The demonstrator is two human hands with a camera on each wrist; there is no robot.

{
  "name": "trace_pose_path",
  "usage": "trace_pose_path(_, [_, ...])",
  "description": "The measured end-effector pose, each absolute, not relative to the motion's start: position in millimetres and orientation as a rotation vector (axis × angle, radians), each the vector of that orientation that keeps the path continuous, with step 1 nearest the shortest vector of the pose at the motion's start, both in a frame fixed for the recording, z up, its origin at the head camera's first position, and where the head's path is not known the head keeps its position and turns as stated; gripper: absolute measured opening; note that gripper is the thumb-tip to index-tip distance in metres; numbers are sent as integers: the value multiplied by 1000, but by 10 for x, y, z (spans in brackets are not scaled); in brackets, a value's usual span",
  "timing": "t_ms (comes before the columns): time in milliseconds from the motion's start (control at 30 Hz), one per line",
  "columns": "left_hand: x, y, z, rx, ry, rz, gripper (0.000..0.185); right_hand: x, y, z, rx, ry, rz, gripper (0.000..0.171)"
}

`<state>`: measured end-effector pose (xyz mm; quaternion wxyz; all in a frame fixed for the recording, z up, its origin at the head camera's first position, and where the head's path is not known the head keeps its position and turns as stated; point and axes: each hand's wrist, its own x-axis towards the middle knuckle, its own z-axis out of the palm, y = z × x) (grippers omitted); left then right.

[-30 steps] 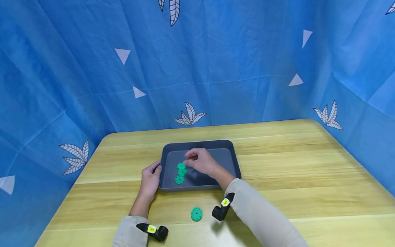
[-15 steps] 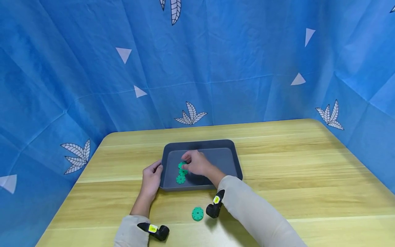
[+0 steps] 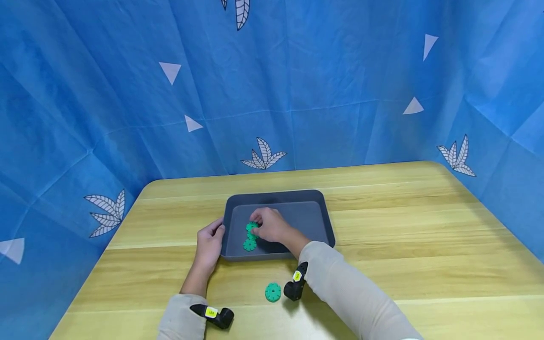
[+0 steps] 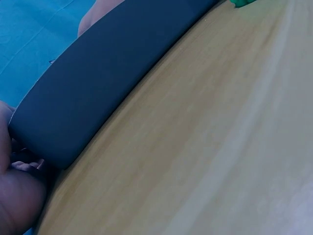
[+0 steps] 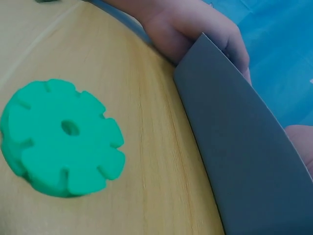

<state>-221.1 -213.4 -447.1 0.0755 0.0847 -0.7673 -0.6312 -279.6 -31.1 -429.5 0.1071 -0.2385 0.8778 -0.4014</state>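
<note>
In the head view my left hand (image 3: 209, 243) grips the left wall of a dark grey tray (image 3: 272, 257), thumb at the rim. Inside the tray, green notched discs lie in a short row at the left. My right hand (image 3: 274, 227) is over that row, and its thumb and index finger pinch the far disc (image 3: 251, 227). The thumb partly covers the middle disc; the near disc (image 3: 250, 244) lies uncovered. In the right wrist view the tray wall (image 5: 234, 137) hides most of the right hand (image 5: 301, 142).
A thicker green notched disc (image 3: 273, 293), seemingly two layers, lies on the wooden table (image 3: 403, 236) in front of the tray, close to the right wrist's camera (image 3: 294, 289). A blue patterned cloth (image 3: 340, 85) hangs behind the table.
My right hand has moved slightly left and down, its thumb and index finger now around the far disc. The left hand keeps its grip on the tray.
</note>
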Motion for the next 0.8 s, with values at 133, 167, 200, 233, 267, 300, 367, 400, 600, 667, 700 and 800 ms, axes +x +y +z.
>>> trace_pose_path(133, [-2211, -2138, -4470, 245, -2298, -1907, 36, -2778, -310, -4284, -708, 2598, -1168, 25])
trace_pose_path(167, [-2210, -2138, -4470, 243, -2298, -1910, 36, -2773, -309, -4281, -707, 2599, -1165, 25])
trace_pose_path(200, [-2209, -2138, -4469, 241, -2299, -1911, 36, -2769, -308, -4279, -706, 2601, -1163, 25])
trace_pose_path(233, [-2207, -2138, -4468, 243, -2301, -1911, 36, -2766, -307, -4277, -705, 2601, -1160, 25])
trace_pose_path(267, [-2205, -2137, -4467, 245, -2304, -1907, 36, -2763, -306, -4275, -705, 2602, -1159, 25])
trace_pose_path(300, [-2203, -2137, -4466, 248, -2305, -1905, 36, -2761, -305, -4275, -705, 2602, -1157, 25])
trace_pose_path(367, [-2198, -2133, -4461, 256, -2306, -1902, 36, -2761, -303, -4277, -711, 2605, -1153, 25])
trace_pose_path(400, [-2197, -2131, -4459, 259, -2306, -1901, 36, -2762, -302, -4278, -716, 2607, -1150, 25])
trace_pose_path(600, [-2196, -2129, -4453, 266, -2310, -1896, 36, -2760, -295, -4278, -753, 2620, -1146, 25])
trace_pose_path(667, [-2198, -2129, -4455, 266, -2312, -1896, 36, -2756, -290, -4274, -765, 2623, -1147, 25])
trace_pose_path(700, [-2200, -2129, -4457, 268, -2310, -1897, 36, -2755, -288, -4272, -766, 2623, -1146, 26])
trace_pose_path(800, [-2205, -2123, -4461, 271, -2308, -1893, 36, -2749, -278, -4269, -768, 2622, -1141, 27])
